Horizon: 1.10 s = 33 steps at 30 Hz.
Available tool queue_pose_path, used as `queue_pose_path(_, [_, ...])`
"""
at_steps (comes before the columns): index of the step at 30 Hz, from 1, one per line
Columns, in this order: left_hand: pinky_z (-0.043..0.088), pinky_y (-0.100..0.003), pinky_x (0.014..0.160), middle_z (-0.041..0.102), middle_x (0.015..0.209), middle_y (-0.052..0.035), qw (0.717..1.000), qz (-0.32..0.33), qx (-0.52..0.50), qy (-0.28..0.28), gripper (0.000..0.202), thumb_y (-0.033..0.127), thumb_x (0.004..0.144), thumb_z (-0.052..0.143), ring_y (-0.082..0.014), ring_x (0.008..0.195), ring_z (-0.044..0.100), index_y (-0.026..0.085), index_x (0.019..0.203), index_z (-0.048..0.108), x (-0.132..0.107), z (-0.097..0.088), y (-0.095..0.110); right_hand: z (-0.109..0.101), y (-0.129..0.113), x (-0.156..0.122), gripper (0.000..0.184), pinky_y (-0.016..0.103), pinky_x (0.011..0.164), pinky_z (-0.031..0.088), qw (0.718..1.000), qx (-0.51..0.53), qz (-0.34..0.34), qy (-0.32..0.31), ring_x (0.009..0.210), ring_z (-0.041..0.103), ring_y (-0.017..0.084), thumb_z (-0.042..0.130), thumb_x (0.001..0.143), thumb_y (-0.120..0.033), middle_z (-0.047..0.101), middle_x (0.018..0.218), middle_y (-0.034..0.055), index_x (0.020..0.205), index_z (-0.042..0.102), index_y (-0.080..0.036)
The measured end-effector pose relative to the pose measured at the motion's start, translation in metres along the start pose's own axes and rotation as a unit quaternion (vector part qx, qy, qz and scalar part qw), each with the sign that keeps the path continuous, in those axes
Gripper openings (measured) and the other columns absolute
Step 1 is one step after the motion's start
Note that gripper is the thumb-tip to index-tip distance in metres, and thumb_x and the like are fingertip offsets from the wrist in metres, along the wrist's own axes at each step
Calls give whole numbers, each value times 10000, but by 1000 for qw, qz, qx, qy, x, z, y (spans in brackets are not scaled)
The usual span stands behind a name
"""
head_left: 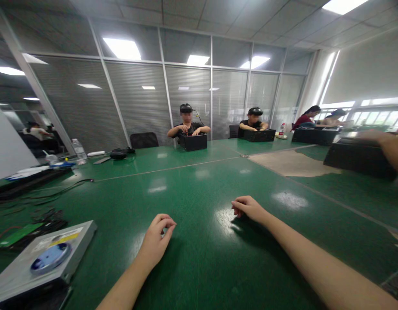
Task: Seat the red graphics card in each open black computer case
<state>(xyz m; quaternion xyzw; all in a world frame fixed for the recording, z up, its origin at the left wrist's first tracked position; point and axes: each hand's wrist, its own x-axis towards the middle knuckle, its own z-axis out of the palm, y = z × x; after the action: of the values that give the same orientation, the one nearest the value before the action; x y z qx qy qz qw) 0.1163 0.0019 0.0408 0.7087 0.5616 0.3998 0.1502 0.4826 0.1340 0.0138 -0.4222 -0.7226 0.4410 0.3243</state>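
My left hand (158, 237) is above the green table, fingers curled and the thumb tip meeting the forefinger. A small gap shows inside that loose pinch, with no object visible in it. My right hand (247, 206) is farther out and to the right, its fingers bent inward and closed. Nothing sticks out of it, and a shadow lies on the table below. The hands are well apart. Left of my left hand lies a silver optical drive (81, 241) with a label, and a round blue dish (50, 258) rests on top of it.
A green circuit board (20, 234) and tangled black cables (52, 215) lie behind the drive. Across the green table (192, 193), people work at black boxes (195, 142). Another person's arm (390, 148) reaches over a black case (360, 157) at right. A plastic bottle (78, 150) stands far left.
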Motion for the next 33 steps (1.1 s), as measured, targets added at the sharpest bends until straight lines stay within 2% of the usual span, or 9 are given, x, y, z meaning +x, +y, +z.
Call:
queue_pose_path(12, [483, -296, 688, 557, 1031, -73, 999, 18, 34, 9, 224, 322, 929, 462, -182, 866, 572, 192, 878, 637, -1, -2, -1, 2, 1, 0, 479, 261, 553, 466, 1000, -1, -1, 1, 569, 633, 151, 537, 868, -591, 678, 673, 50, 812, 649, -129])
queue_pose_path(22, [489, -302, 683, 543, 1031, -59, 999, 2, 29, 41, 184, 347, 897, 532, -161, 809, 574, 190, 899, 629, -1, -1, -6, 3, -2, -2, 478, 261, 554, 462, 1000, -5, -1, -3, 567, 628, 149, 536, 868, -587, 681, 679, 57, 806, 647, -126])
queue_pose_path(29, [480, -309, 669, 537, 960, -54, 998, 4, 42, 37, 195, 357, 860, 586, -172, 802, 565, 184, 772, 598, 1, -2, -1, 3, -2, -2, 464, 267, 572, 470, 1000, 2, -10, -9, 568, 624, 148, 556, 863, -578, 682, 683, 58, 801, 646, -127])
queue_pose_path(33, [478, -308, 666, 535, 945, -52, 998, 3, 51, 34, 189, 348, 856, 586, -172, 792, 558, 186, 759, 587, 1, -3, -1, 4, -2, -1, 460, 263, 562, 469, 1000, 17, -17, -18, 560, 617, 146, 575, 854, -578, 677, 677, 55, 808, 645, -126])
